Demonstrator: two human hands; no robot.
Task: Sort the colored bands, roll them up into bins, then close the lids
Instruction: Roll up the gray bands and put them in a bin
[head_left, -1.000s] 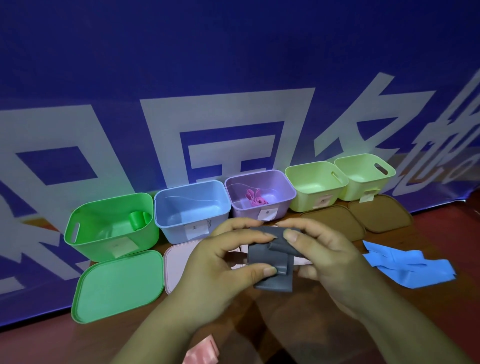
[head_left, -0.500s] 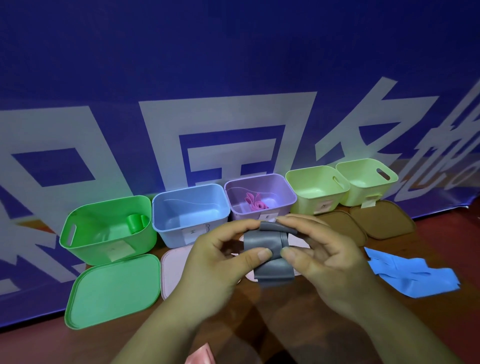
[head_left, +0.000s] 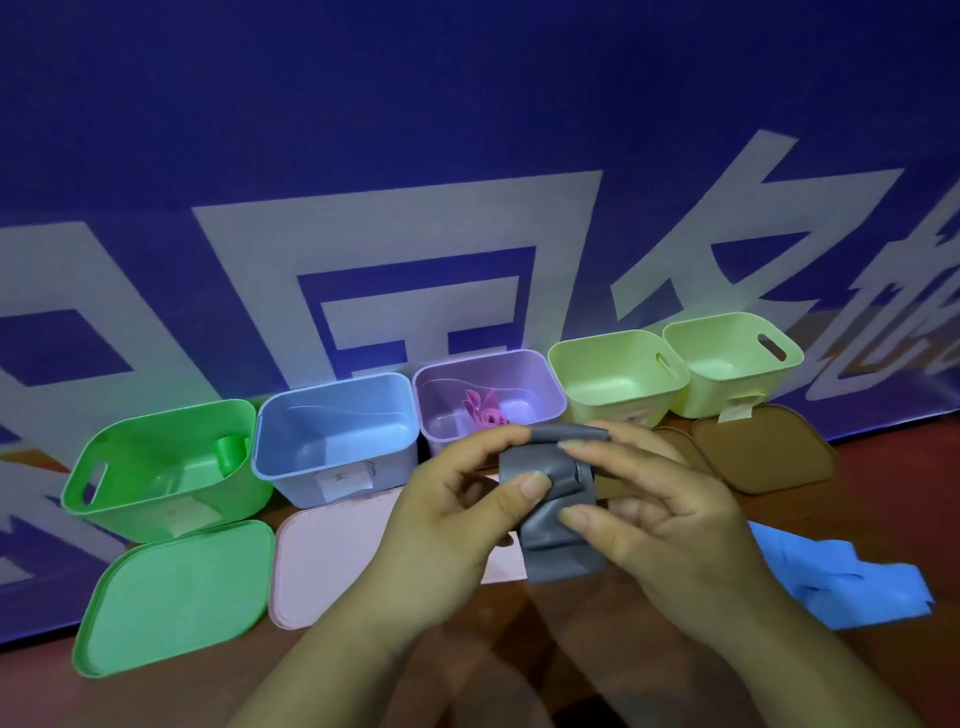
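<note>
Both hands hold a grey band (head_left: 558, 512) above the table, its top edge rolled over. My left hand (head_left: 452, 525) pinches its left side between thumb and fingers. My right hand (head_left: 654, 525) pinches the right side and the rolled top. Behind stand open bins: a green bin (head_left: 130, 499) with a green roll (head_left: 231, 453) inside, a blue bin (head_left: 306, 467), a purple bin (head_left: 441, 431) holding a pink band (head_left: 485, 413), and two yellow-green bins (head_left: 613, 379) (head_left: 732, 358). A loose blue band (head_left: 841, 587) lies at the right.
Lids lie in front of the bins: a green lid (head_left: 171, 597), a pale pink lid (head_left: 327, 556) and a brown lid (head_left: 763, 452). A blue banner (head_left: 467, 156) rises right behind the bins. The red-brown tabletop (head_left: 182, 691) extends toward me.
The hands have rolled the grey band's top edge further over. My right thumb has slid down onto the band's lower part, and more band hangs below.
</note>
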